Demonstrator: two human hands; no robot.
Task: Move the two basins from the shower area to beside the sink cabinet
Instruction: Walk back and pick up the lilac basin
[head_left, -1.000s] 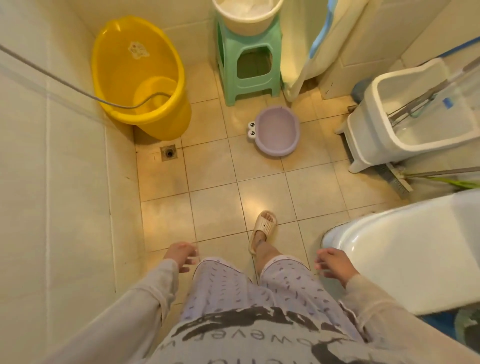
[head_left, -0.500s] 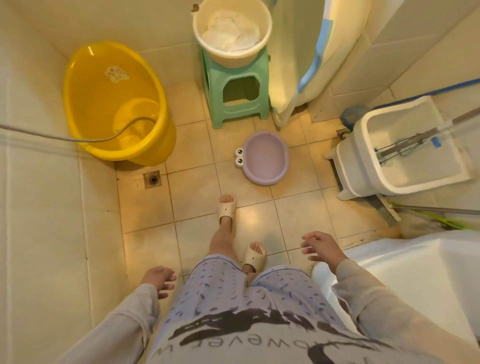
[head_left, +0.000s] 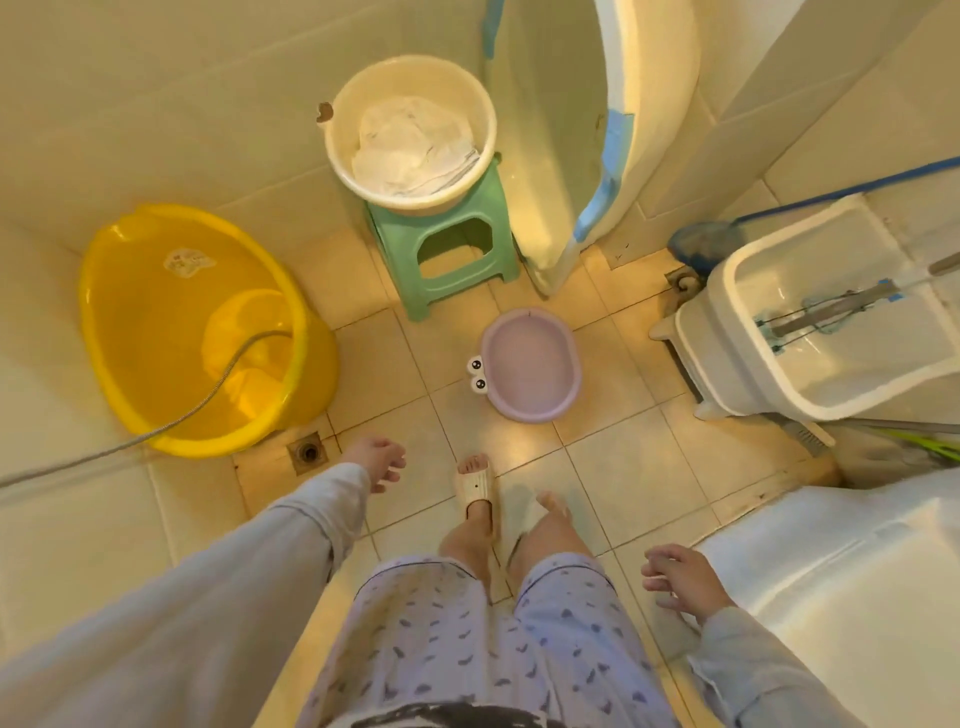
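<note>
A cream basin (head_left: 410, 135) is sitting on top of a green plastic stool (head_left: 447, 249) against the back wall, and it is holding a crumpled white cloth (head_left: 415, 145) that is filling most of its bowl. A small lilac basin (head_left: 530, 364) with two cartoon eyes on its left rim is resting flat on the tiled floor (head_left: 613, 467), just in front of the stool and a little to its right; nothing is showing inside it. In the left corner a large yellow tub (head_left: 192, 327) is standing on the floor with a smaller yellow bowl (head_left: 249, 353) lying inside it, and a grey hose (head_left: 171, 421) is trailing from the left over the tub's rim and down into that bowl. At the right a white mop bucket (head_left: 810, 332) is sitting on the floor with a mop handle lying across its trough. A floor drain (head_left: 310, 452) is showing just below the tub. The left hand (head_left: 379, 462) is reaching forward over the floor near the drain, fingers loosely spread and gripping nothing, well short of either basin. The right hand (head_left: 680, 577) is hanging low beside a white fixture (head_left: 831, 582) at the lower right, fingers relaxed and parted, holding nothing.
</note>
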